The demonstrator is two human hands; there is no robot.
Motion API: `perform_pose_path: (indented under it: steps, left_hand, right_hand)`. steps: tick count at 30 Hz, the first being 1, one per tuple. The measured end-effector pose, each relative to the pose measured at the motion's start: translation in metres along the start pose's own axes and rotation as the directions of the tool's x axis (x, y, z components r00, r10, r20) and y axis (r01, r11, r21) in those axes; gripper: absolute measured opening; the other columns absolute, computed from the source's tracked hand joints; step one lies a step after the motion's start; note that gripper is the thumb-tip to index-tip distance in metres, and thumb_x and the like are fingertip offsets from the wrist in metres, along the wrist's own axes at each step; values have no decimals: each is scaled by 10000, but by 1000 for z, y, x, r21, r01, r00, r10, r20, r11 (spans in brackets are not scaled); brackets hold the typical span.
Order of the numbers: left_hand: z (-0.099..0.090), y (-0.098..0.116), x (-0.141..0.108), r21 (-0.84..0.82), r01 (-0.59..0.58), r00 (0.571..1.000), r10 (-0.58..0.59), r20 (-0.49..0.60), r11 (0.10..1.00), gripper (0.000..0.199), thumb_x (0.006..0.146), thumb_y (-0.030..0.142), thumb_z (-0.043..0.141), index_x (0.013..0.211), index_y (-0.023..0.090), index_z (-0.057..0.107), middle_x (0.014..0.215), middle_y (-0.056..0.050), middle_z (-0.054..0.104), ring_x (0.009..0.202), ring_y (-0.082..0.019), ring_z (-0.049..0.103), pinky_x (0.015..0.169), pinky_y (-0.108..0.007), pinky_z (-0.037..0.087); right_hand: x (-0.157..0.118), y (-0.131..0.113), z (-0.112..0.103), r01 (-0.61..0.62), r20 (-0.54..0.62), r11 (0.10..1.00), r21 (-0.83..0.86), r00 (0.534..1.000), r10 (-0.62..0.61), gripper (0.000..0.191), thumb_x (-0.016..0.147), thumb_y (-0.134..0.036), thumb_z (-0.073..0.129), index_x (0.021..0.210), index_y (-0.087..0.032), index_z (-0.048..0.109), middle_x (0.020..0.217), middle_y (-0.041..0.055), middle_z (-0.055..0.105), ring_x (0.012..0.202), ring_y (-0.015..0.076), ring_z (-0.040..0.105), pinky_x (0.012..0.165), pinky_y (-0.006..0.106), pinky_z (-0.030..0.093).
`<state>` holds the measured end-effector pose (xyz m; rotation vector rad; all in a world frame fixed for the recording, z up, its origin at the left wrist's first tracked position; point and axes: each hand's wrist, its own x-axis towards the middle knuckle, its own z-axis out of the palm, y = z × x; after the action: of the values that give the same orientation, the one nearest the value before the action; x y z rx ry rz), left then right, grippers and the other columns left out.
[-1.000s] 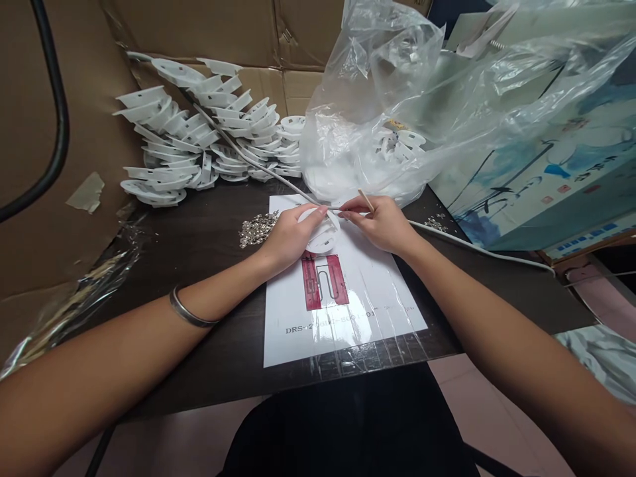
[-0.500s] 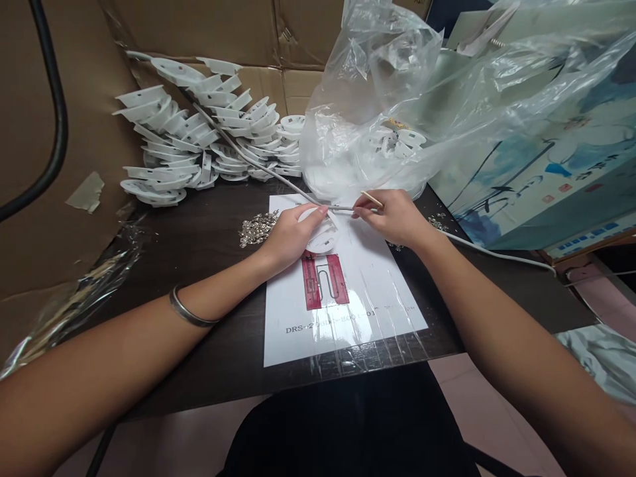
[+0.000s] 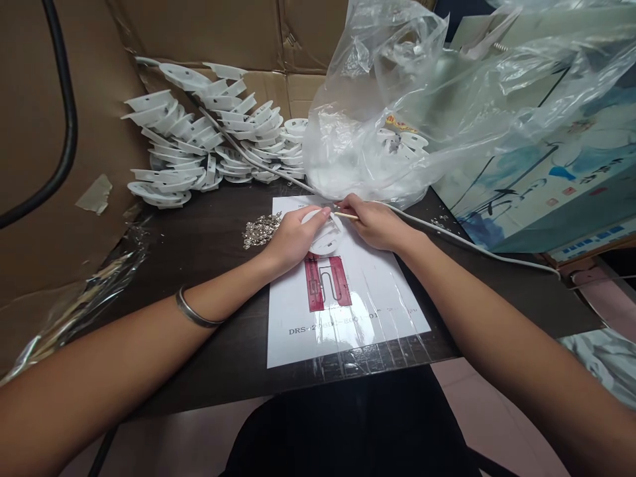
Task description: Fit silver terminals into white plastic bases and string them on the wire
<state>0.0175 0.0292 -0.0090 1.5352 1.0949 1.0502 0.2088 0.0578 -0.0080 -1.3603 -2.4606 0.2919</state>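
Observation:
My left hand (image 3: 294, 237) is closed on a white round plastic piece (image 3: 325, 244), its thumb lying across the upper edge. Close to the right, my right hand (image 3: 375, 222) pinches a thin wooden stick (image 3: 346, 215). The stick's end points at the upper right rim of the round piece; whether it touches is too small to tell. Both hands are above a white printed sheet (image 3: 342, 341) with a red picture (image 3: 328, 283) on it. A pile of small shiny metal parts (image 3: 261, 231) lies left of my left hand.
Stacked white plastic pieces (image 3: 173, 142) fill the back left, against cardboard (image 3: 209, 30). A clear plastic bag (image 3: 342, 146) with more white pieces stands behind my hands. A grey cable (image 3: 447, 230) crosses the dark table (image 3: 199, 364). A painted box (image 3: 561, 179) is at right.
My right hand has moved left and turned, bringing the stick to the round piece's rim. The grey cable now runs behind that hand. My left hand keeps its hold; the view has shifted slightly.

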Motion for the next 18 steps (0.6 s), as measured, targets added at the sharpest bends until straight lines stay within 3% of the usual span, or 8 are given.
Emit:
perform_pose_path:
  steps: [6, 12, 18]
  left_hand:
    - [0, -3, 1, -4, -6, 1000, 6, -1, 1000, 297, 849, 453, 566, 780, 175, 645, 727, -18, 607, 642, -137, 518, 615, -279, 394]
    - [-1, -1, 1, 35, 13, 1000, -13, -11, 999, 302, 843, 453, 557, 756, 173, 633, 711, -34, 631, 692, -164, 552, 631, -276, 400]
    - [-1, -1, 0, 48, 7, 1000, -7, -16, 999, 302, 848, 448, 559, 787, 167, 652, 768, -31, 656, 722, -159, 571, 661, -270, 407]
  right_hand:
    - [-3, -7, -14, -90, 36, 992, -82, 995, 94, 250, 850, -160, 400, 1050, -195, 545, 935, 120, 674, 768, 250, 566, 629, 324, 327]
    - [-17, 3, -37, -238, 63, 971, -1, 969, 238, 155, 866, -277, 479, 856, -204, 615, 831, 97, 655, 728, 224, 542, 616, 318, 344]
    - [-25, 4, -46, -245, -35, 966, 87, 968, 249, 221, 873, -255, 471, 776, -194, 660, 787, 65, 675, 710, 191, 559, 623, 305, 354]
